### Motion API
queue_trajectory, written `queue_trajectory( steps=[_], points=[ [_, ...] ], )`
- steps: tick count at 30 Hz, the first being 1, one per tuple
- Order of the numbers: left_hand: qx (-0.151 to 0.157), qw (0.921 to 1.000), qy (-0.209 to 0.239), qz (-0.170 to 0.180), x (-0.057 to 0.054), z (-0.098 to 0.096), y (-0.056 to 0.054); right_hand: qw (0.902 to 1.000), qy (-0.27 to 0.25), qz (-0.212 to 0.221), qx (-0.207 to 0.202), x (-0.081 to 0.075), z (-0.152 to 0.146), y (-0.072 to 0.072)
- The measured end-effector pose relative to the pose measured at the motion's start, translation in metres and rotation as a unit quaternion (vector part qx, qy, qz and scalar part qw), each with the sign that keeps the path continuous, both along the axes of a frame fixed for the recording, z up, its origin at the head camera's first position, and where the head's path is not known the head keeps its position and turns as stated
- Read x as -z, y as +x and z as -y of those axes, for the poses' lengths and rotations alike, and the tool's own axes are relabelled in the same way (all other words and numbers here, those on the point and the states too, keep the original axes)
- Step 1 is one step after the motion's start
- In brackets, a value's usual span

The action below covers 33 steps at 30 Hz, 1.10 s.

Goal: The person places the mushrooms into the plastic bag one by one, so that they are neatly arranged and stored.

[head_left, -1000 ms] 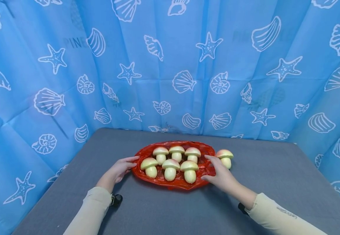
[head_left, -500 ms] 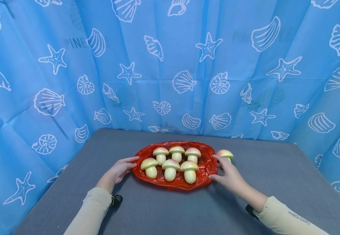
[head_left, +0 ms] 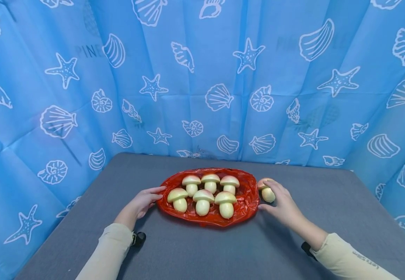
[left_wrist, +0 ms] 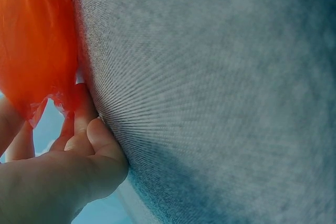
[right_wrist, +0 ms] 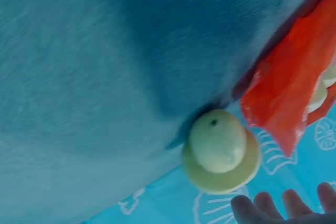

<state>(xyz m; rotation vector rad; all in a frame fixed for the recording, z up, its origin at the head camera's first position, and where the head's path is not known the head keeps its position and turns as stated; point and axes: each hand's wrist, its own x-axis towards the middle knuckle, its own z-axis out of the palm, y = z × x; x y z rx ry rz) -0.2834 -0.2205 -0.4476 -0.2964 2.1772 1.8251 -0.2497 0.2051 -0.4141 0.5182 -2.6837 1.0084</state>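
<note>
A red plastic bag (head_left: 202, 222), its mouth spread wide, lies on the table with several pale, pink-tinged mushrooms (head_left: 202, 208) in two rows inside. My left hand (head_left: 145, 203) rests at the bag's left end, fingers extended along its edge; the left wrist view has these fingers (left_wrist: 81, 109) against the red plastic. One more mushroom (head_left: 267, 194) is outside the bag, just off its right end. Over and beside it my right hand (head_left: 282, 204) is spread, fingertips overlapping the cap and thumb lower down. From the right wrist, this mushroom (right_wrist: 218, 142) shows its rounded stem end, apart from the fingertips (right_wrist: 244, 208).
A grey cloth-covered table (head_left: 202, 256) lies under everything. Behind it and along both sides hangs a blue curtain (head_left: 202, 77) with white shell and starfish prints. A black strap (head_left: 138, 238) sits at my left wrist.
My right hand has moved right, from the bag's right end to the lone mushroom, which now leans a little differently. The left hand and the bag's mushrooms have stayed put.
</note>
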Motion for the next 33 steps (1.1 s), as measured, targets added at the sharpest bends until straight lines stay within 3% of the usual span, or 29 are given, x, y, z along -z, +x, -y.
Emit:
queue_trajectory(
  steps=[11,24,33],
  points=[
    [0.001,1.0000,-0.002,-0.001,0.000,0.000,0.000,0.9981,0.034,0.051,-0.003,0.010,-0.020,-0.013],
    [0.001,1.0000,0.006,0.002,-0.001,0.000,0.000,0.9930,0.030,0.114,-0.015,0.023,-0.032,-0.036],
    [-0.007,1.0000,0.003,0.006,0.001,-0.001,-0.002,0.9917,0.033,0.123,-0.016,0.022,-0.031,-0.045]
  ],
)
